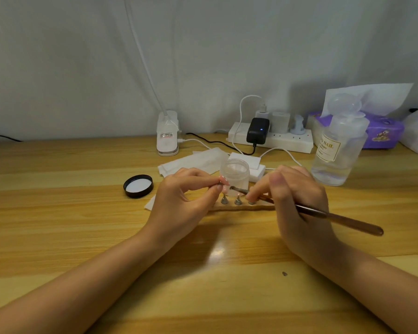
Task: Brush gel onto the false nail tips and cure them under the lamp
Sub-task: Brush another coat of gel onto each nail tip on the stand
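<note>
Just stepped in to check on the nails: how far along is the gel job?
Done: the gel jar stands open, its black lid off to the left. In hand: the left hand pinches one nail tip on its stand while the right hand holds the brush to it. Left: the stands in the wooden holder and curing; the white lamp sits unused behind.

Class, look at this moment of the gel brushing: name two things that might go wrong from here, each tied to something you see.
1. The open gel jar stands right behind the working hands; the right hand or the brush might tip it.
2. The left hand only pinches the small nail tip; brush pressure might make it slip.
</note>
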{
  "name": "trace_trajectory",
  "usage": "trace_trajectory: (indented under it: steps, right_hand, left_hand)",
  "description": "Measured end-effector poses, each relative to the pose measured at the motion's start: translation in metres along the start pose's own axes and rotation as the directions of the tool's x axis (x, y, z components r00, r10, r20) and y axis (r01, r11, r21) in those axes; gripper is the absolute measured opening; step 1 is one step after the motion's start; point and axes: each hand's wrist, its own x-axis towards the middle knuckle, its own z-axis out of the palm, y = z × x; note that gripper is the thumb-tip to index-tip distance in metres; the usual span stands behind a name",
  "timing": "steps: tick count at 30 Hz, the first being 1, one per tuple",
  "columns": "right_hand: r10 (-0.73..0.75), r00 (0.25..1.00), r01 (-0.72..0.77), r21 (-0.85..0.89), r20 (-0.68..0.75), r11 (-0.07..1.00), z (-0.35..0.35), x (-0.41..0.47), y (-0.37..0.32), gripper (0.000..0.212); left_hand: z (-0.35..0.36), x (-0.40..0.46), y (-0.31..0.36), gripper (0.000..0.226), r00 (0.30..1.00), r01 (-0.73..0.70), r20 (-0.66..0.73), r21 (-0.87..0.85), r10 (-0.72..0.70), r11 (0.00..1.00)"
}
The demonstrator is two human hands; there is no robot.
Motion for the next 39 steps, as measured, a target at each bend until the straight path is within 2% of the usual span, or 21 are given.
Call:
trace_trajectory:
  steps: [5,11,17,20,24,28,33,39]
  right_hand:
    - [-0.081,0.996,0.084,-0.070,0.043,0.994,0.005,0.001,-0.001,0.052]
    - [0.007,1.000,-0.007,-0.010,0.006,1.000,-0.002,0.001,0.001,0.051]
    - [-0.049,0.997,0.051,-0.027,0.058,0.998,0.005,0.003,-0.003,0.053]
    - [0.070,0.997,-0.071,0.031,0.041,0.997,0.000,0.003,-0.003,0.050]
    - [0.294,0.954,-0.299,0.251,0.058,0.921,-0.007,0.005,-0.008,0.036]
    - [0.364,0.924,-0.382,0.336,0.118,0.861,-0.004,0.010,-0.015,0.023]
    - [0.498,0.862,-0.487,0.436,0.100,0.757,0.000,0.015,-0.019,0.035]
    - [0.617,0.774,-0.595,0.495,0.140,0.634,0.002,0.019,-0.016,0.043]
  left_hand:
    - [0.000,-0.001,0.000,0.021,1.000,0.004,0.006,-0.021,-0.004,1.000]
    - [-0.001,0.000,-0.001,0.023,1.000,0.000,0.005,0.003,0.000,1.000]
    - [0.000,0.000,0.000,0.022,1.000,-0.009,0.008,-0.005,0.009,1.000]
    - [0.000,0.000,0.000,0.022,1.000,-0.015,0.011,-0.001,0.015,1.000]
    - [0.000,0.000,0.000,0.021,1.000,-0.029,0.007,0.003,0.029,1.000]
    - [0.000,0.000,0.000,0.021,0.999,-0.046,0.009,0.004,0.046,0.999]
    - [0.000,0.001,-0.001,0.023,0.998,-0.060,0.024,0.009,0.060,0.998]
    - [0.001,0.001,-0.003,0.025,0.996,-0.088,0.017,-0.005,0.088,0.996]
